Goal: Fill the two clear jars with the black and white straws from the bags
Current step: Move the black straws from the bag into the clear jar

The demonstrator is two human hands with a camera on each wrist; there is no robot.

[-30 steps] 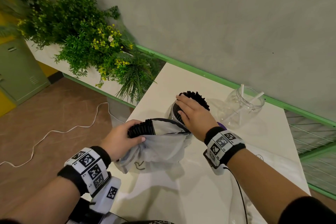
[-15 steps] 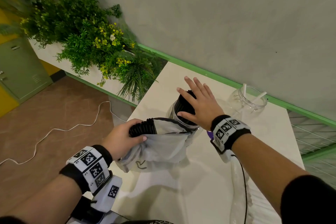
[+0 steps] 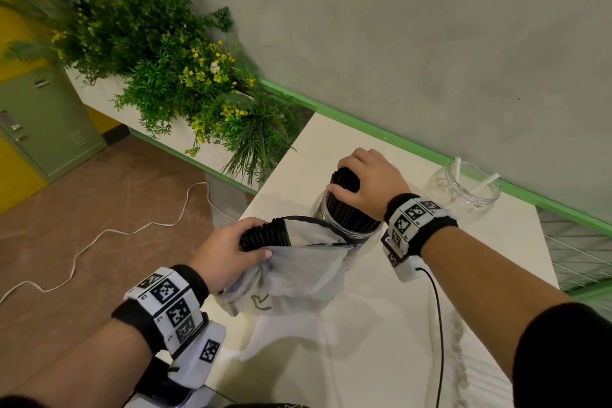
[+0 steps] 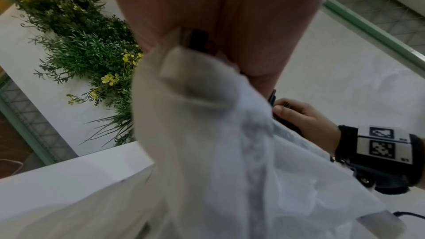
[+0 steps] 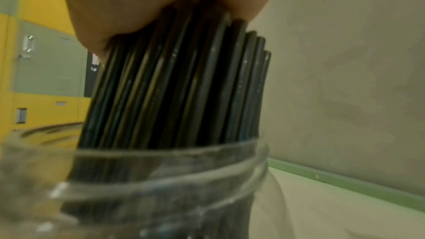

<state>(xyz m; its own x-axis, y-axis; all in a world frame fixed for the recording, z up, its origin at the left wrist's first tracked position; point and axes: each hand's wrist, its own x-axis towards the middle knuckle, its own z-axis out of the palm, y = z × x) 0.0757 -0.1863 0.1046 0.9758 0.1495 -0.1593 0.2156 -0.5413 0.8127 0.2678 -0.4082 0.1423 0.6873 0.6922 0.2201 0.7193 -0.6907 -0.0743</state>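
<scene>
Gripping the black straws (image 3: 344,179) standing in the near jar (image 3: 347,225), the right hand (image 3: 367,182) curls round them; the left hand (image 3: 225,250) apparently clutches the bag (image 3: 298,275) and its bundle (image 3: 265,235).

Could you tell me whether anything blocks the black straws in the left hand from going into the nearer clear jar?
Yes: the right hand grips the black straws already packing the nearer clear jar.

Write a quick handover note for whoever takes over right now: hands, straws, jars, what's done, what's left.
Left hand grips a bundle of black straws at the mouth of the bag.
Right hand grips the black straws standing in the near jar.
Far jar holds only two white straws.
Done: near jar mostly full.
Left: add the bundle, then fill the far jar.
</scene>
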